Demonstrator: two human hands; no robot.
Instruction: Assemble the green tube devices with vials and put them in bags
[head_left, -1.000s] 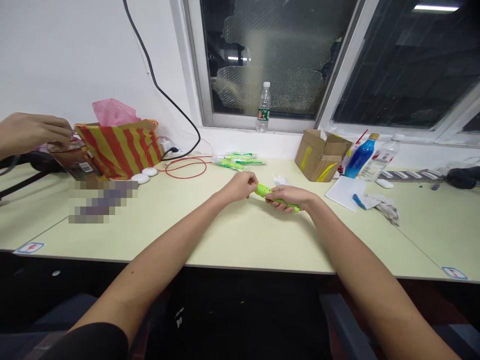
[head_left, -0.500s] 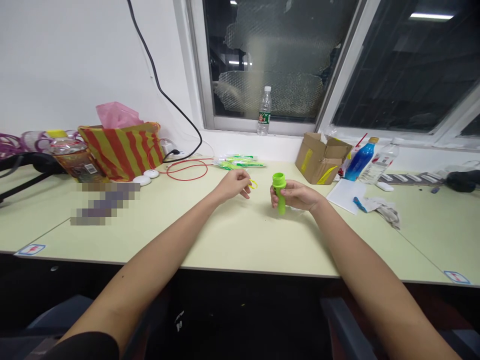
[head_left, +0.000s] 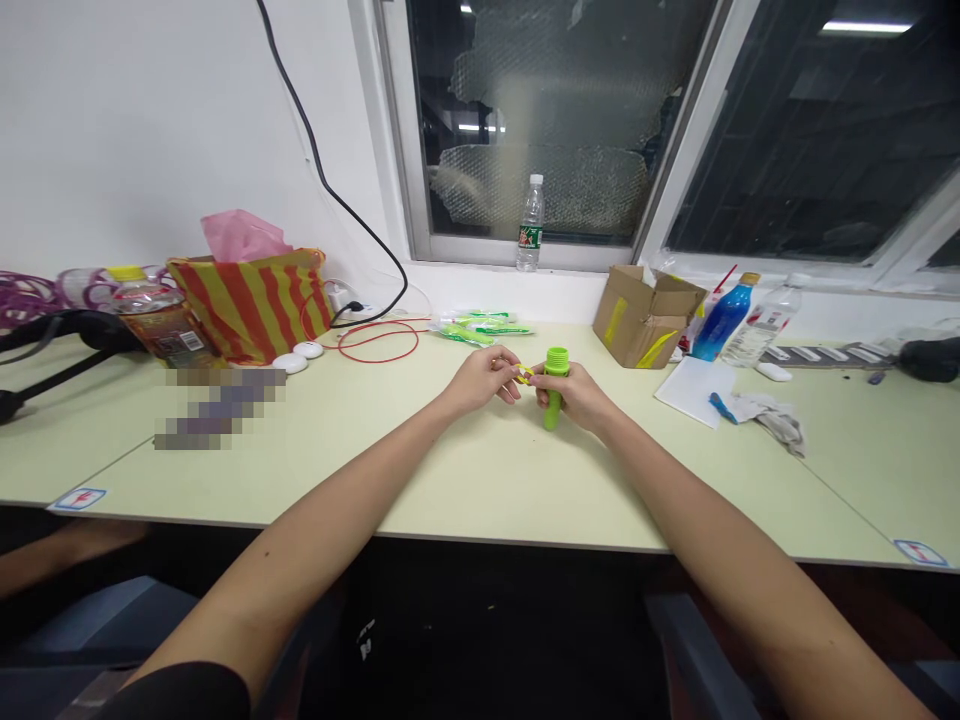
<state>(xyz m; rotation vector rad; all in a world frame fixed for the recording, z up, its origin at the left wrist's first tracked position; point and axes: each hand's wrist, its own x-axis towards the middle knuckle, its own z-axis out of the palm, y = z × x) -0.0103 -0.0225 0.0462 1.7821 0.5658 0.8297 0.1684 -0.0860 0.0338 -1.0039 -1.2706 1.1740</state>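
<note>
Over the middle of the table, my right hand is wrapped round a bright green plastic tube, which stands nearly upright with its threaded open end on top. My left hand pinches a thin yellow ring just left of the tube. The ring's right side is at the fingertips of my right hand; whether they grip it too I cannot tell. Behind the hands lie several green pieces in clear plastic wrapping.
A cardboard box, a blue bottle and a crumpled cloth are to the right. Left are a striped bag, white round discs and a red cable. A water bottle stands on the window sill. Another person's arm shows at lower left.
My left hand has moved right with the yellow ring, and my right hand has shifted slightly left with the green tube, so the two hands now meet. Another person's arm has appeared at lower left.
</note>
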